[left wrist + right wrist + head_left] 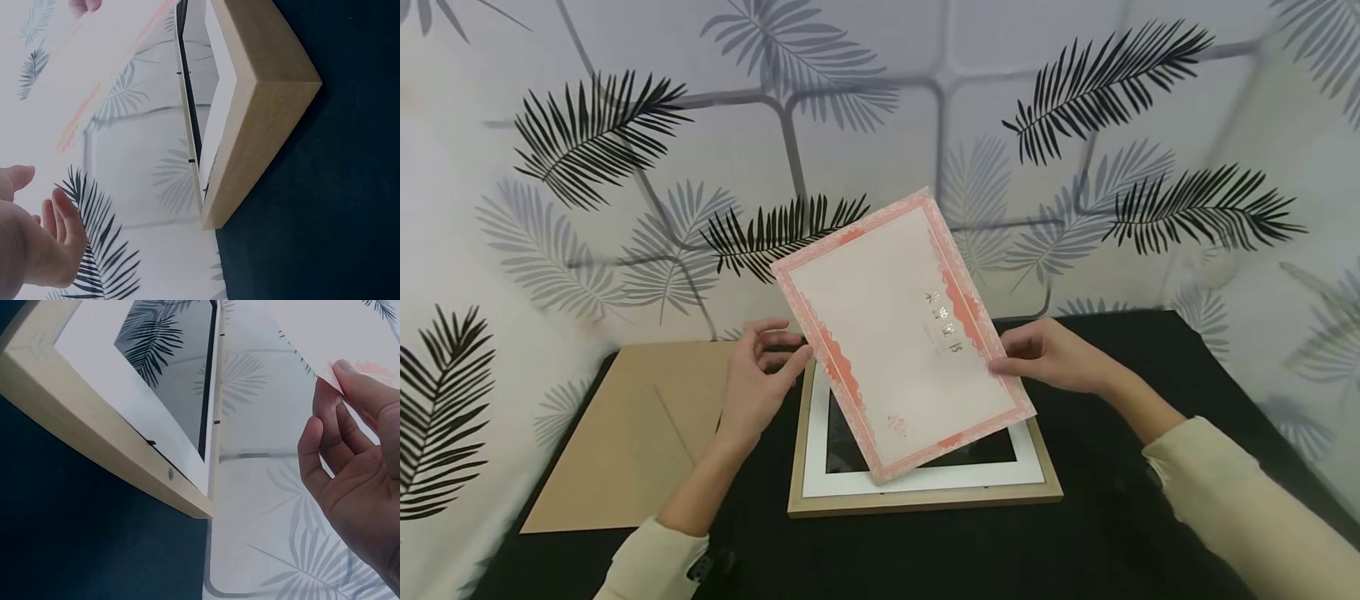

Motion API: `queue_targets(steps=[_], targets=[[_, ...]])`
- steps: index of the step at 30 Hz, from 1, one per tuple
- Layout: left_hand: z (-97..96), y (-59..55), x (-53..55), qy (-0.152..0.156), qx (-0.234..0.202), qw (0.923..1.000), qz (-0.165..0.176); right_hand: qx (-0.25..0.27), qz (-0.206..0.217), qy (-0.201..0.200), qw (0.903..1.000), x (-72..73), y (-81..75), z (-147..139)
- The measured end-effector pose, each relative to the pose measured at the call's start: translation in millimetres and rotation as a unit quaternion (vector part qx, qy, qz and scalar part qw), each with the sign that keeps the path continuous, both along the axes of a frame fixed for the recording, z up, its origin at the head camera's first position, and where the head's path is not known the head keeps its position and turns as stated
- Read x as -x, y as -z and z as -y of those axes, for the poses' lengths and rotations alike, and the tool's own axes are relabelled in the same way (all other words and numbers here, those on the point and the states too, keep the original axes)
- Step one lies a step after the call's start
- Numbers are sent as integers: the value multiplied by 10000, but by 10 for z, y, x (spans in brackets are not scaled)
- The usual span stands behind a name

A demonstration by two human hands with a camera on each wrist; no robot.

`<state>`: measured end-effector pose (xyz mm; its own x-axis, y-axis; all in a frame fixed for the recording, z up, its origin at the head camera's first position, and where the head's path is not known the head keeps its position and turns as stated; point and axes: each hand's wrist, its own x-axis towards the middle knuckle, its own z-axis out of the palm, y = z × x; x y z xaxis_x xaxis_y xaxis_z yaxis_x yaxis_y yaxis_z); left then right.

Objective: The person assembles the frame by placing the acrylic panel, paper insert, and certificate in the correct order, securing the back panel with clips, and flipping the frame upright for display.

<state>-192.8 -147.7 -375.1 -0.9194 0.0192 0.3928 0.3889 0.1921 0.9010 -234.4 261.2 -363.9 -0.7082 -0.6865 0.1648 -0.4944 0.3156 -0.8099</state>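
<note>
A certificate [865,333] with a pink border and small gold characters is held up, tilted, above a wooden picture frame [925,500]. My right hand [1060,354] pinches its right edge between thumb and fingers; the right wrist view shows the thumb [353,378] on the sheet. By the left edge is my left hand [760,375], fingers loosely bent. In the left wrist view this left hand [47,231] stands apart from the paper. The frame lies flat, with a white mat [816,442] around a dark glossy middle [841,446], partly hidden by the certificate.
A brown backing board [610,433] lies on the black-covered table [1150,375], left of the frame, partly behind the left forearm. Small dark tabs [151,443] show along the frame's inner edge. A leaf-patterned curtain [880,142] hangs behind the table.
</note>
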Motion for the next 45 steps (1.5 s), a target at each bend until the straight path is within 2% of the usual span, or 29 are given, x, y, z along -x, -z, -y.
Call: queue_targets(steps=[3, 5, 8, 10, 13, 14, 16, 18, 20, 21, 23, 25, 28, 29, 31, 35, 38, 40, 42, 45], targets=[[-38, -24, -22, -189, 385, 9984, -371, 105, -35, 16, 9999, 2, -38, -14], [-75, -31, -40, -158, 666, 9958, -614, 179, -26, 4, 9998, 0, -64, -11], [-180, -30, -72, -14, 1256, 9876, -938, 207, -58, 66, 9997, -1, -101, -4], [-298, -31, -110, 111, 1712, 9783, -1158, 237, -67, 104, 9996, -9, -128, 5], [-547, -32, -180, 205, 2505, 9572, -1437, 254, -52, 194, 9995, -24, -169, 21], [-638, -30, -206, 216, 2795, 9477, -1526, 272, -28, 204, 9994, -33, -184, 31], [-819, -16, -253, 225, 3341, 9261, -1737, 279, -1, 251, 9993, -52, -214, 49], [-978, 11, -291, 164, 3857, 9009, -1983, 296, 33, 282, 9992, -75, -244, 69], [-1094, 41, -323, 37, 4272, 8759, -2241, 286, 5, 308, 9991, -97, -272, 94], [-1136, 58, -334, -35, 4397, 8662, -2373, 286, -13, 334, 9990, -107, -284, 106], [-1187, 87, -346, -180, 4546, 8516, -2606, 294, -41, 376, 9989, -129, -307, 132], [-1204, 110, -348, -267, 4550, 8456, -2779, 298, -79, 448, 9985, -151, -326, 153], [-1180, 136, -335, -244, 4382, 8482, -2967, 349, -131, 547, 9978, -182, -352, 183], [-1164, 142, -329, -193, 4272, 8526, -3002, 364, -143, 574, 9976, -193, -360, 193], [-1120, 151, -316, -27, 3998, 8653, -3024, 372, -208, 618, 9972, -213, -373, 215], [-1028, 162, -279, 387, 3208, 9013, -2887, 348, -271, 696, 9966, -246, -385, 253], [-974, 168, -252, 521, 2830, 9169, -2767, 340, -288, 725, 9964, -257, -385, 275], [-946, 171, -241, 522, 2745, 9195, -2763, 351, -305, 718, 9963, -262, -384, 290], [-921, 171, -234, 499, 2686, 9190, -2843, 387, -297, 701, 9963, -263, -377, 304], [-880, 152, -230, 497, 2561, 9137, -3117, 443, -243, 676, 9964, -276, -380, 323]])
